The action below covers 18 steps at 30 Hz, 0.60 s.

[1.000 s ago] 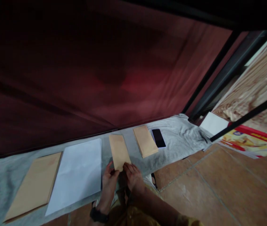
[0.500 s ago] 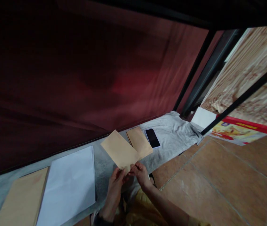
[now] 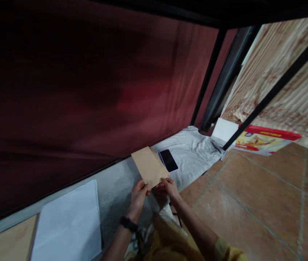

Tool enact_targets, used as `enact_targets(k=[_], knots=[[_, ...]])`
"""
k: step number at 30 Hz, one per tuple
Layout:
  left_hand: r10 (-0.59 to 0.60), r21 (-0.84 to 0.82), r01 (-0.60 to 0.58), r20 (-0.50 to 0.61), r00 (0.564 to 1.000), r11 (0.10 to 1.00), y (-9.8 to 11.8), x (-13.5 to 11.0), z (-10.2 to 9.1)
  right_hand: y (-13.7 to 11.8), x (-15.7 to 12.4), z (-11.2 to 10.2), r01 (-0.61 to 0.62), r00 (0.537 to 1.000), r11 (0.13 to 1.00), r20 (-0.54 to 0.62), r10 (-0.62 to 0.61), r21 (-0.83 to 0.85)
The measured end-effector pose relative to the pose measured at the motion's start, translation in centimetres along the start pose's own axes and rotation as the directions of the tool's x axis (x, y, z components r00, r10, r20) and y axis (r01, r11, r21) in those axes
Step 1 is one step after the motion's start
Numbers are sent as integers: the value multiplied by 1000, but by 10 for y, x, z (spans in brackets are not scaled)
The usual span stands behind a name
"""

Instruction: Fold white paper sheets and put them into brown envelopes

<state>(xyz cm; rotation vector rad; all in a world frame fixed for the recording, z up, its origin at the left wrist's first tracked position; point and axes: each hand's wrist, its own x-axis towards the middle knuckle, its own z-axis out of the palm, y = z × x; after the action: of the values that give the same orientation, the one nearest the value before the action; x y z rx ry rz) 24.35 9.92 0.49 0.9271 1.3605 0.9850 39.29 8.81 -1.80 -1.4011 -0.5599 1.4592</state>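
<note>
Between both hands is a flat rectangular piece of brown kraft paper, about envelope size; I cannot tell whether it is folded. My left hand pinches its near left corner. At the near right corner, the fingers of my right hand are closed on it. The paper lies over or just above a small brown paper stack, which shows only along the right side. Just right of the stack rests a dark-screened phone.
A pile of white sheets and a larger brown paper stack lie left on the grey cloth. Red fabric hangs behind. Right are black metal bars, a printed carton and the tiled floor.
My hands have brought the brown kraft paper rightward and turned it, so it now covers most of the small stack. The camera view has shifted slightly to the right.
</note>
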Motion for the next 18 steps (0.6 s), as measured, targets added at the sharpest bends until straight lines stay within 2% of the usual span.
enact_targets(k=[5, 7, 9, 12, 15, 18], knots=[[-14, 26, 14, -4, 1000, 1000, -6, 20, 11, 0, 11, -20, 18, 997, 991, -74, -28, -131], [-15, 41, 15, -15, 1000, 999, -8, 25, 13, 1, 12, -31, 76, 987, 973, -122, -105, -217], [-17, 60, 19, -28, 999, 998, -12, 27, 14, 2, 12, -41, 160, 955, 899, -167, -245, -407], [-27, 94, 32, -49, 998, 995, -19, 29, 16, 2, 15, -50, 200, 903, 692, -144, -405, -693], [-28, 132, 37, -75, 997, 990, -28, 29, 17, 3, 20, -50, 178, 899, 578, -106, -424, -797], [-11, 173, 29, -101, 995, 985, -33, 31, 16, 6, 23, -47, 165, 904, 536, -90, -418, -828]])
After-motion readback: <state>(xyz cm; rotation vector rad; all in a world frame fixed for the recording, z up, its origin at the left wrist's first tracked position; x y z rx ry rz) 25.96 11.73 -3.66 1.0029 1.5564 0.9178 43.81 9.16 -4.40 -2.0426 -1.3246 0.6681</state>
